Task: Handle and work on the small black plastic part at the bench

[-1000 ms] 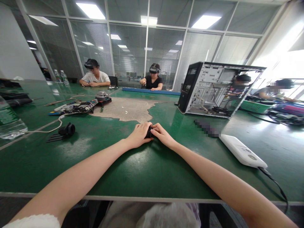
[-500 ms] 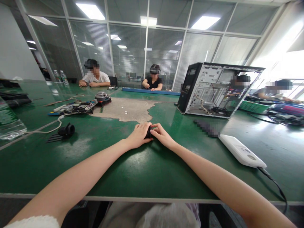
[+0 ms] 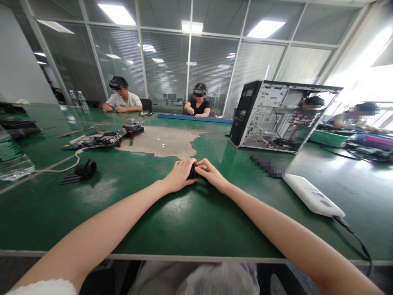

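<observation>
The person's left hand (image 3: 180,175) is curled around a small black part (image 3: 192,172), its fingers over the top and its thumb along the near side. The part sits inside that grip, against the palm side of the fingers, and mostly hidden by them, so its full shape cannot be told. The right hand (image 3: 210,174) meets it from the other side, thumb and bent fingers drawn close together at the part's right edge; whether they pinch it or only touch it cannot be told. Both hands are low over the green table (image 3: 181,229), just on the near side of a brown patch (image 3: 172,141). Well to the left of the left hand lies a black plastic piece (image 3: 86,169), with a circuit board (image 3: 98,138) farther off beyond it. To the right of the right hand rests a white power bank (image 3: 313,194), and beyond that hand, also to the right, stands an open computer case (image 3: 248,114).
</observation>
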Available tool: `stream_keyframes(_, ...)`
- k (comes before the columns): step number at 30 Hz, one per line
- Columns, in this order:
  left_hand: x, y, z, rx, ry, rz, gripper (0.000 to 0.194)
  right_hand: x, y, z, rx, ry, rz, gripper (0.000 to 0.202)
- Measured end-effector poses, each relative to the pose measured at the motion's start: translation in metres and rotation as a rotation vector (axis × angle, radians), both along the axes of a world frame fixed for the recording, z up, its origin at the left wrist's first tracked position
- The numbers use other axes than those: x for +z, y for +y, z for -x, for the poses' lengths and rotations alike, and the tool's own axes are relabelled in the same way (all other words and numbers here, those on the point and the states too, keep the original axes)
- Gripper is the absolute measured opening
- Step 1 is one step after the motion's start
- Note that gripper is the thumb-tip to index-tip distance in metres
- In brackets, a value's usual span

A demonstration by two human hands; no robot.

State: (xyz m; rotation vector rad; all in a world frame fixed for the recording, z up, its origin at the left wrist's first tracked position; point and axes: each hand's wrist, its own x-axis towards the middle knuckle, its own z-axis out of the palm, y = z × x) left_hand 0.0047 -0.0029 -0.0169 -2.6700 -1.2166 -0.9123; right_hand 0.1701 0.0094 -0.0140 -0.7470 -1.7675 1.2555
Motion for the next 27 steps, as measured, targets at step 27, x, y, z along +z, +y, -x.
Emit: stream_keyframes(27, 0.0000, 0.0006, -0.0003, -0.002, -0.002, 0.003, 0.056, -0.0012, 0.0009, 0.0008, -0.005, -0.008, 0.047, 0.027)
